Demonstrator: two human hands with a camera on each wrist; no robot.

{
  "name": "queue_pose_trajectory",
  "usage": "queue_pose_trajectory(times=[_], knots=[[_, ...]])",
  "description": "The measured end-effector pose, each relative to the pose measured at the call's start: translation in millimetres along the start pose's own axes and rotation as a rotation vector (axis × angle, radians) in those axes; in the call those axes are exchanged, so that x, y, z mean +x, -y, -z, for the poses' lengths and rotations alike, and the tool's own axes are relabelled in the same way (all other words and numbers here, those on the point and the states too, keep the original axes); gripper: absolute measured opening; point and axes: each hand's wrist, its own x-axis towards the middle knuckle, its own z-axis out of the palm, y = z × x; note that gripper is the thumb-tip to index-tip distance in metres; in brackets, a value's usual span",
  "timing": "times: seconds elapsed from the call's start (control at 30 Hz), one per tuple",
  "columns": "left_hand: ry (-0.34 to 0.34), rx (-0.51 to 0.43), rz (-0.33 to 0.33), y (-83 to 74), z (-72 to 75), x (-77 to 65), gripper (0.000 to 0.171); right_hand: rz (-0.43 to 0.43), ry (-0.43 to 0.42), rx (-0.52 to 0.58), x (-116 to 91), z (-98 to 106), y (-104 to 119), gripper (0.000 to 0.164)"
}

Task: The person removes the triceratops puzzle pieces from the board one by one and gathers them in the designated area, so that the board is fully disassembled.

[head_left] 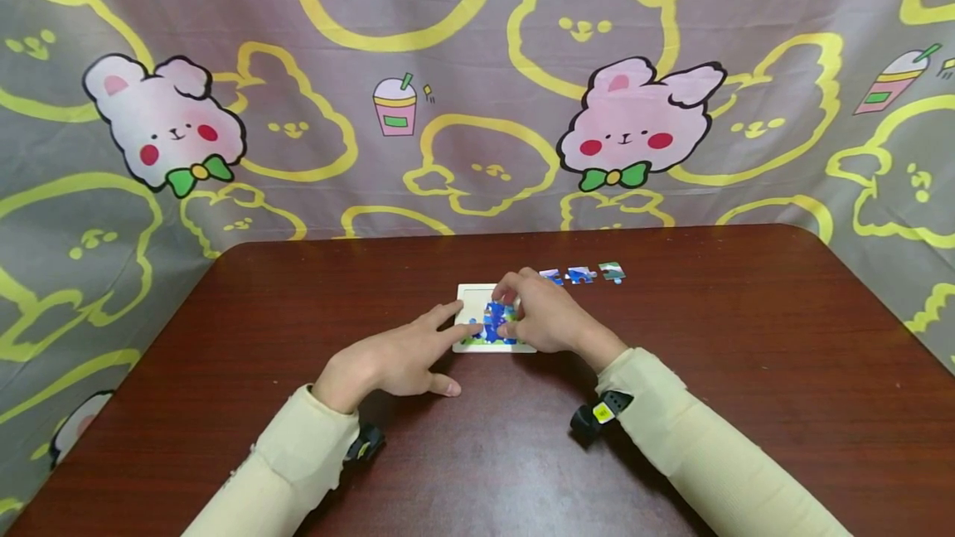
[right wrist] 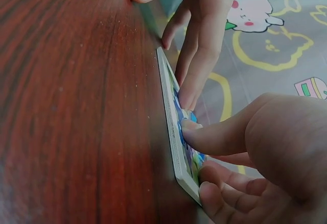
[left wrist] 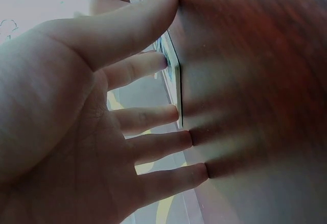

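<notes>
A white-framed jigsaw tray [head_left: 467, 347], partly filled with blue, purple and green pieces, lies flat on the table. My left hand [head_left: 406, 355] reaches to its left side with straight, spread fingers. Its index fingertip touches the pieces, and the thumb stands apart. Over the right part of the tray, my right hand [head_left: 548, 313] has thumb and index finger bent about a blue puzzle piece [head_left: 496, 312]. In the right wrist view the right thumb [right wrist: 214, 137] presses down on the pieces and the other fingers curl by the tray's edge. The right hand hides part of the puzzle.
Behind the right hand lie loose jigsaw pieces: a partly covered one [head_left: 550, 276], a blue one [head_left: 579, 275] and a green-grey one [head_left: 612, 272]. The dark wooden table [head_left: 746, 371] ends at a patterned curtain [head_left: 477, 65].
</notes>
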Motion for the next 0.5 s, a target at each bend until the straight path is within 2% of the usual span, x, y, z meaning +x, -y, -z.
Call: queue_pose_trajectory(times=[0.5], knots=[[0.006,-0.011,-0.001,0.7,0.6,0.1,0.078,0.004,-0.049,-0.009,-0.7,0.9,0.9,0.034]])
